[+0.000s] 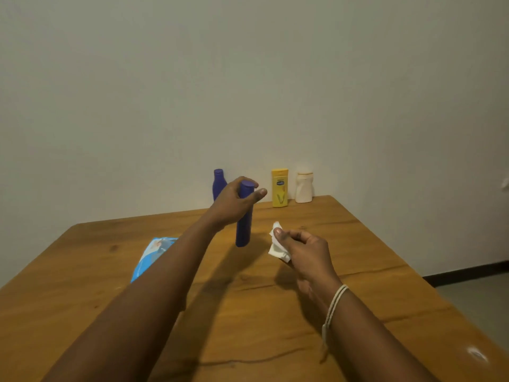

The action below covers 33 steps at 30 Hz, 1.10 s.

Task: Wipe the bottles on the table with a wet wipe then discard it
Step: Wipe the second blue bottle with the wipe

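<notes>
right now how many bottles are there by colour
Blue: 2, one held in the left hand at, one by the wall
Yellow: 1
White: 1
Total: 4 bottles

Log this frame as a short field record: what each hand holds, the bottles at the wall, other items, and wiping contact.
left hand: holds blue bottle upright above the table
right hand: holds white wet wipe
contact: wipe apart from held bottle
standing by wall: second blue bottle, yellow bottle, white bottle
other: blue wipes pack, partly behind left arm
</notes>
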Motion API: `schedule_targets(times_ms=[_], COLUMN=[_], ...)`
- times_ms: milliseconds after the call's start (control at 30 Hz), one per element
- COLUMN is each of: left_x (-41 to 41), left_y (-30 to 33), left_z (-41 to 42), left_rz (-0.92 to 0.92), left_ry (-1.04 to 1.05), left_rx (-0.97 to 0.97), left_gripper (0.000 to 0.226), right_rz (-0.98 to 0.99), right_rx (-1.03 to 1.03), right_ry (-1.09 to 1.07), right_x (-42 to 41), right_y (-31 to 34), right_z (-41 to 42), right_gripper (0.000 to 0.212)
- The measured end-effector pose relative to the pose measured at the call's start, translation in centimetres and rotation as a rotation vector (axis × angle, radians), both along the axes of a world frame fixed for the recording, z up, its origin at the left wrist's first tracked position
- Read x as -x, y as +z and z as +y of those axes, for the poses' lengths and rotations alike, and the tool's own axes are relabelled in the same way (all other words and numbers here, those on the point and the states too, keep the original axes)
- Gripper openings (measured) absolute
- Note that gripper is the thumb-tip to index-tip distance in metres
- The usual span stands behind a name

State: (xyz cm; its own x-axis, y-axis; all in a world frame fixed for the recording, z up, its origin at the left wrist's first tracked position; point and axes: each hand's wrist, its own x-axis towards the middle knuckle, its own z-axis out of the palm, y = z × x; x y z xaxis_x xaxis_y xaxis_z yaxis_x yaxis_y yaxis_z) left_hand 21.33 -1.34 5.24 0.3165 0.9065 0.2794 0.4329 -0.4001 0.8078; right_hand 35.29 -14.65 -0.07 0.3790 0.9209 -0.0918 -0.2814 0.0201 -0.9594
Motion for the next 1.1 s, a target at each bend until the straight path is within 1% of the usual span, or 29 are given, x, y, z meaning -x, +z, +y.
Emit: schedule_targets(times_ms=[100,267,333,433,600,733,933,1100], left_x=[-1.1,-2.2,-2.8,-3.4,-3.6,-3.6,-3.9,-4.4], left_y=[-0.1,0.3,0.1,-0.9,-2.6,-2.6,-2.4,-2.2], left_z=[4.8,11.6,13.5,15.8,17.4,17.6,17.4,17.0], left_rz=[0.110,0.099,0.110,0.108,0.117,0.117,0.196,0.249], left_ry=[0.119,0.242,0.263,0.277,0.308,0.327,0.317,0.340], left_rx=[-0.076,-0.199,-0.218,-0.223,-0.239,-0.242,-0.224,-0.242], left_gripper=[0.050,0.056,0.060,0.062,0.063,0.062,0.071,0.069], right_rz=[-0.118,-0.180,-0.187,-0.196,-0.223,-0.221,-0.222,-0.204], right_rx=[0.006,-0.003,0.004,0.003,-0.009,-0.014,-0.040,-0.064], right_ry=[-0.015,-0.013,-0.009,0.004,0.011,0.018,0.017,0.014], right_x=[-1.7,-3.4,-3.7,-4.2,-5.0,-5.0,-5.2,-5.3], right_y=[-0.1,-0.8,-1.5,-2.7,-3.4,-3.5,-3.6,-3.4], right_z=[3.2,7.0,7.9,8.6,9.0,8.9,8.1,7.2], right_gripper=[0.008,0.010,0.011,0.007,0.008,0.008,0.010,0.011])
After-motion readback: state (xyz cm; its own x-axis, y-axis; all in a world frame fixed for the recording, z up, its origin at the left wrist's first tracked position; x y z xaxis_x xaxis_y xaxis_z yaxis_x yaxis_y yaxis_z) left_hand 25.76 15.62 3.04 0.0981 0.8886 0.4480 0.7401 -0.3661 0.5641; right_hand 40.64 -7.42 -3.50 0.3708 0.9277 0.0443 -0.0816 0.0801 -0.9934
